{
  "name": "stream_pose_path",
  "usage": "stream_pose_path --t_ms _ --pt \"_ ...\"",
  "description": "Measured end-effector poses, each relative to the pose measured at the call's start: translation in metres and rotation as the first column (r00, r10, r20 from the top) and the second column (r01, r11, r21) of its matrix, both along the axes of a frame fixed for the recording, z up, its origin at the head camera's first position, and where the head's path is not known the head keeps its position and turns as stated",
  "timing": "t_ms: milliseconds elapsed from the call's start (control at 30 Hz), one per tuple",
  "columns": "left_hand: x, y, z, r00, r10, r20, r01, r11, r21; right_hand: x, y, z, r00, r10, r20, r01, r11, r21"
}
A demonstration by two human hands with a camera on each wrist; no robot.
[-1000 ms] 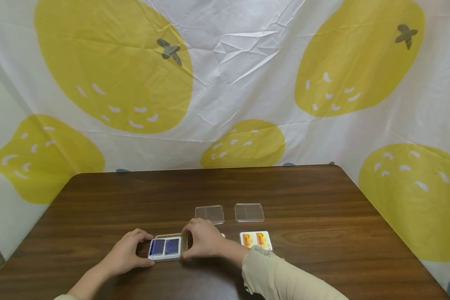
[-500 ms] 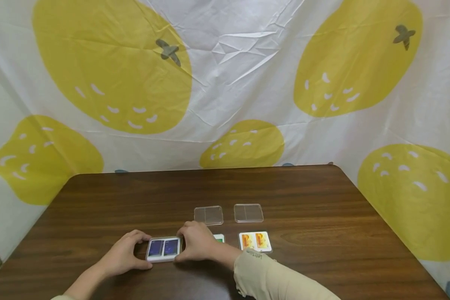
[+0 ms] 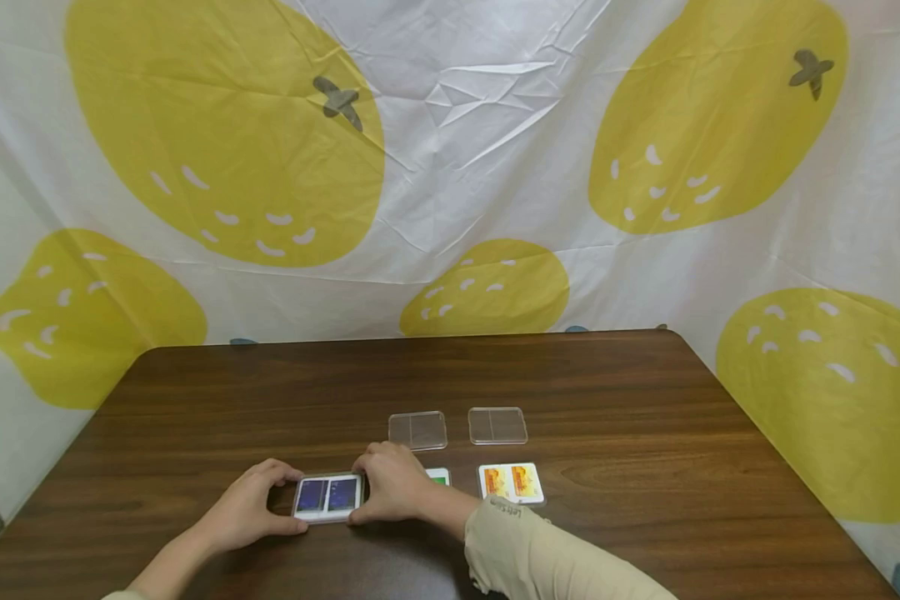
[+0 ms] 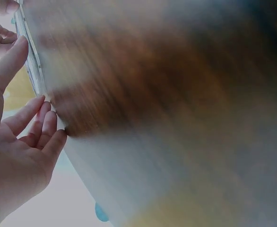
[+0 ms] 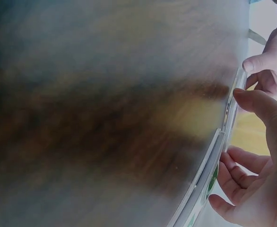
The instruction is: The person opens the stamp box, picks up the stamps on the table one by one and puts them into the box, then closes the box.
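A flat white-edged case with two dark blue picture panels (image 3: 327, 498) lies near the front of the table, left of middle. Its left side is held by my left hand (image 3: 249, 508), thumb at the near corner and fingers at the far one. From the opposite side my right hand (image 3: 394, 485) grips the right edge the same way. In the left wrist view the case (image 4: 33, 64) shows edge-on, with left-hand fingertips (image 4: 43, 99) down at the tabletop. Partly hidden behind my right hand is a white case with green (image 3: 440, 477).
Two clear plastic lids (image 3: 417, 430) (image 3: 498, 426) lie farther back on the dark wooden table (image 3: 270, 400). A white case with two orange pictures (image 3: 511, 482) sits right of my right hand. A lemon-print cloth (image 3: 487, 183) hangs behind the table.
A clear lid that sat offset toward the right and back of the blue case now lies flush over it. My right hand has shifted slightly left; my left hand has barely moved.
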State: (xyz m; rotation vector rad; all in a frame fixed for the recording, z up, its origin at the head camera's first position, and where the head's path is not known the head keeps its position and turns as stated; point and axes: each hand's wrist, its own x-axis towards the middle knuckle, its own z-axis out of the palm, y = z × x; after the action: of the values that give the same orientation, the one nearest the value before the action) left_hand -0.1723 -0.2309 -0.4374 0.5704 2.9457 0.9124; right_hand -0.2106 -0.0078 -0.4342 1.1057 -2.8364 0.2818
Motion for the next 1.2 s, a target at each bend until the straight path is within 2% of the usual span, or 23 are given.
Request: stream_pose_path --t_ms 400,700,1000,1200 --pt "-0.0022 0.0012 -0.0018 0.999 0.012 -0.030 -0.012 1.000 -0.021 -0.0009 0.0002 0.0028 1.000 0.012 0.027 -0.012 1.000 0.018" --pt "-0.0004 0.0019 0.0021 0.999 0.030 0.022 -0.029 0.998 -0.053 -0.0034 -0.0017 0.0051 0.999 0.049 0.018 -0.050 0.998 0.049" --pt "-0.0003 0.0030 0.0021 1.000 0.023 -0.001 -0.023 0.998 -0.063 0.0015 -0.0017 0.0052 0.999 0.031 -0.009 -0.030 0.998 0.063" --pt "-0.0008 0.0025 -0.0002 1.000 0.025 0.001 -0.025 0.997 -0.067 0.0008 0.0003 0.0057 0.999 0.032 0.011 -0.033 0.997 0.065"
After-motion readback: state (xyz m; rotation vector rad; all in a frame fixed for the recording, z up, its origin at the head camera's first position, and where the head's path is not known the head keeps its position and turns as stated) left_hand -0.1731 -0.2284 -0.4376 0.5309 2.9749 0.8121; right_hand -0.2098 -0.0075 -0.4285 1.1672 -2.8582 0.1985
